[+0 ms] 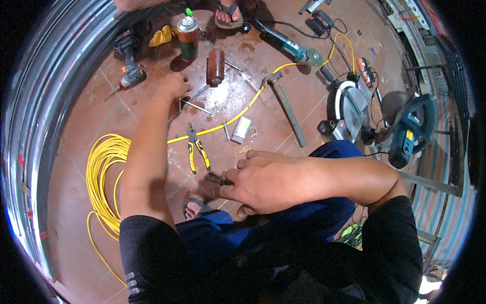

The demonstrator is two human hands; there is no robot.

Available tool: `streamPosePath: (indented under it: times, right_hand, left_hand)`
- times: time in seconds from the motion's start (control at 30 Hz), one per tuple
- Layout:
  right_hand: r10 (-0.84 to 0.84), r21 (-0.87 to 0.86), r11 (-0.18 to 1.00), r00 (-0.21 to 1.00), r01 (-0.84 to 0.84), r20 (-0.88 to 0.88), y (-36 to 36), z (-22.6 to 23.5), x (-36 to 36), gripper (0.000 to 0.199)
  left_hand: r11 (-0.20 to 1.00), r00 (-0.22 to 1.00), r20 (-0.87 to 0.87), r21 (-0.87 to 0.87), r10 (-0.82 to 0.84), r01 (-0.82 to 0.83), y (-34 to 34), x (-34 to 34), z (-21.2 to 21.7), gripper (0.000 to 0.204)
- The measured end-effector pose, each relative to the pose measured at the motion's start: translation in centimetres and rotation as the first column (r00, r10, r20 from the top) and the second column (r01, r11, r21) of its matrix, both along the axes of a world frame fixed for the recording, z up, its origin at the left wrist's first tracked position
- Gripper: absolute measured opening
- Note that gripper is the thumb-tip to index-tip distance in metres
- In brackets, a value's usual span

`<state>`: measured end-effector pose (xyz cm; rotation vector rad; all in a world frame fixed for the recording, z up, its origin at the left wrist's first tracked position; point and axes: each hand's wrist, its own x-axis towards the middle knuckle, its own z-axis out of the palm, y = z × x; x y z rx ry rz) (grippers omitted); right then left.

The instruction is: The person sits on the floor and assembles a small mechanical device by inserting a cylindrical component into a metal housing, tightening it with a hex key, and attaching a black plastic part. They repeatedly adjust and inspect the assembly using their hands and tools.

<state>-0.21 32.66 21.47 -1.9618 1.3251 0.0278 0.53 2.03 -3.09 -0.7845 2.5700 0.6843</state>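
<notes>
The left hand (177,87) reached out with bent fingers, and the right hand (266,182) hung palm down, its fingers curled; from above, I could not tell whether either gripped anything. Just on the near side of the left hand lay a thin metal rod (197,107); right of that hand was a brown cylinder (215,66). Yellow-handled pliers (192,136) lay between both hands.

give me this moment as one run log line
left hand: near metal rod | right hand: near pliers, grip unclear | floor: spray can, hammer, yellow cable coil
</notes>
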Motion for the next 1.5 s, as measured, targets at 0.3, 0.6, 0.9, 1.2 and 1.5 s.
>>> streamPosePath:
  times: [0.3,0.6,0.9,1.2,1.5]
  right_hand:
    - [-0.068,-0.08,0.994,0.994,0.075,0.084,2.6,1.7,-3.0,0.033]
    - [-0.224,-0.184,0.95,0.962,0.252,0.158,3.7,1.1,-8.3,0.045]
    - [-0.219,-0.267,0.926,0.955,0.268,0.199,3.6,0.7,-11.4,0.051]
    - [-0.269,-0.021,0.958,0.924,0.285,0.272,1.9,-1.0,-13.8,0.056]
    - [-0.207,-0.025,0.973,0.914,0.23,0.349,-0.3,-1.3,-13.6,0.046]
  left_hand:
    - [0.985,0.984,-0.066,-0.052,0.164,-0.167,5.9,-5.7,-1.0,0.071]
    - [0.906,0.911,-0.05,-0.09,0.41,-0.413,9.9,-10.5,-1.4,0.087]
    - [0.561,0.474,-0.584,-0.039,0.659,-0.827,2.4,-7.0,-5.6,0.1]
    - [0.754,0.3,-0.788,0.291,0.538,-0.588,-3.6,-9.7,-6.3,0.082]
    - [0.593,0.039,-0.809,0.396,0.586,-0.701,-7.3,0.6,0.1,0.057]
